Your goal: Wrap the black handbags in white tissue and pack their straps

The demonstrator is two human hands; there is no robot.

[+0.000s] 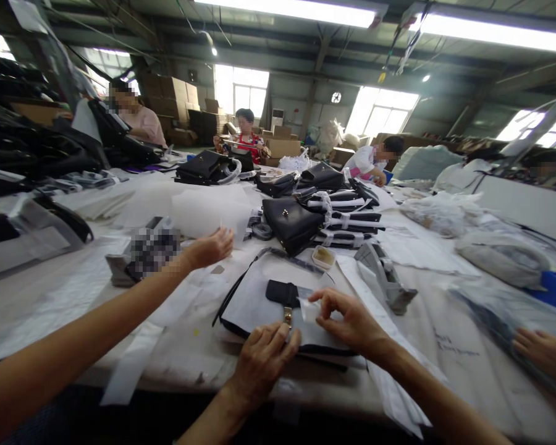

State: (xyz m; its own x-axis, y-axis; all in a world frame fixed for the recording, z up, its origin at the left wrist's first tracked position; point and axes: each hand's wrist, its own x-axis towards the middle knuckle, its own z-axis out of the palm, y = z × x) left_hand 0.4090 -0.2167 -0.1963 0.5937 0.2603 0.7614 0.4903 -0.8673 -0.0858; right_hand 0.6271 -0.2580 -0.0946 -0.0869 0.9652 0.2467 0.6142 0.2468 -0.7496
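A black handbag (252, 306), wrapped in white paper, lies flat at the table's near edge. A black flap tab (280, 292) and a gold clasp (288, 316) show at its middle. My left hand (264, 361) rests on the bag with its fingers curled together, thumb and fingertips against the clasp. My right hand (349, 321) is closed in a pinch on a small white piece of film (309, 309), held just right of the clasp.
Another person's bare arm reaches in from the left, hand (210, 247) on white sheets. A further hand (544, 352) lies at the right. A grey tape gun (387, 278), a small tray (324, 256), a pile of black handbags (301, 219) and wrapped straps sit beyond. Workers sit at the far side.
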